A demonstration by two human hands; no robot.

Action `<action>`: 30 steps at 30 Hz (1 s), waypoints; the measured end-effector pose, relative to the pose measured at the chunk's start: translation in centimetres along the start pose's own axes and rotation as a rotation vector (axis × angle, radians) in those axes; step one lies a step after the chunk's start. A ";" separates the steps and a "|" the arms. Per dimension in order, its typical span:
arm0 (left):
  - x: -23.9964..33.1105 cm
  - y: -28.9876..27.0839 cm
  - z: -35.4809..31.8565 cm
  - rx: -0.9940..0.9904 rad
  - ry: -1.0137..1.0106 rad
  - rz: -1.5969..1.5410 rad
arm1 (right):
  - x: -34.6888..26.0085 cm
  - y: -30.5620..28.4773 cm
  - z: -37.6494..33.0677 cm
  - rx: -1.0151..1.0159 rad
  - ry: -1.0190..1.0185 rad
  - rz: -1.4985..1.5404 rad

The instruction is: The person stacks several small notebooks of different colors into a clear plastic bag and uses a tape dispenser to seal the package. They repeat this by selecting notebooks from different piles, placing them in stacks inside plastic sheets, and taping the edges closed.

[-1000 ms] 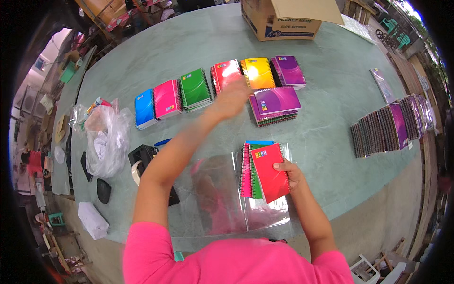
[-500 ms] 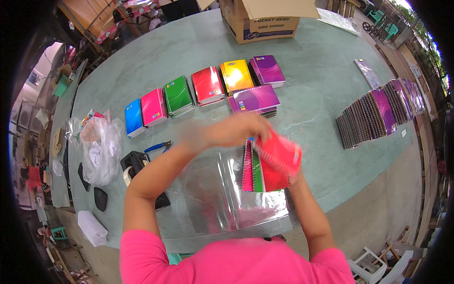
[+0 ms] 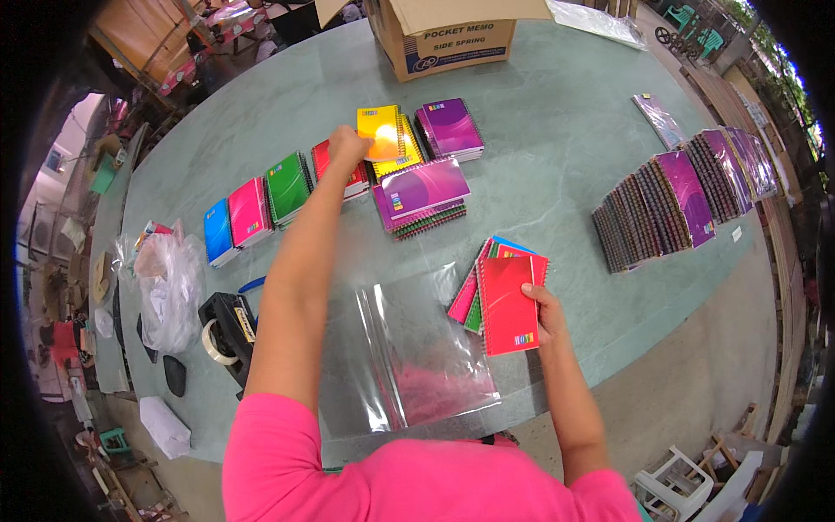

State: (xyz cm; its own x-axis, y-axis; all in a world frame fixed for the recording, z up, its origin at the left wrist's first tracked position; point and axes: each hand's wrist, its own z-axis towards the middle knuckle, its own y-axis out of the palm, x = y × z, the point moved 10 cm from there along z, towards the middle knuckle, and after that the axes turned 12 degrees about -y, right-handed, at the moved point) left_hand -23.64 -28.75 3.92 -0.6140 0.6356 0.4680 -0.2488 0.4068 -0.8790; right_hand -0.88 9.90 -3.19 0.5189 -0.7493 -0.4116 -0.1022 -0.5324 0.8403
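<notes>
My right hand [image 3: 550, 315] is closed on a fanned set of small spiral notebooks, its thumb on the red notebook [image 3: 507, 300] on top. Edges of a pink notebook [image 3: 464, 291], a green one and a blue one show beneath it. Stretched out to the far row, my left hand [image 3: 348, 146] pinches the lower left of a yellow notebook [image 3: 379, 126], which lies shifted and turned over the yellow stack [image 3: 407, 155]. That arm partly covers the red stack [image 3: 329, 163]. Clear plastic sheets [image 3: 426, 348] lie in front of me.
Blue, pink and green stacks [image 3: 289, 184] continue the row leftward; a purple stack [image 3: 450, 126] ends it. A mixed pile [image 3: 426, 187] stands nearer. Packed notebooks [image 3: 657, 204] line the right. A tape dispenser [image 3: 230, 326], plastic bag [image 3: 174, 287] and carton [image 3: 452, 48] also occupy the table.
My left hand has left the red notebook with my right hand and moved far left to the yellow stack, shifting its top notebook. My right hand has turned the red notebook flat over the others.
</notes>
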 end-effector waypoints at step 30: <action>3.6 -1.7 -0.1 0.142 0.026 0.031 | -6.6 -3.4 2.9 0.048 -0.143 0.094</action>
State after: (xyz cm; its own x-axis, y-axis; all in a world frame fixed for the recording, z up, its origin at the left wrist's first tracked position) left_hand -25.38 -27.10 7.13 -0.6036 0.6641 0.4413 -0.3348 0.2912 -0.8962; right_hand -6.40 15.50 -4.30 0.3798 -0.8430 -0.3810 -0.1869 -0.4733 0.8608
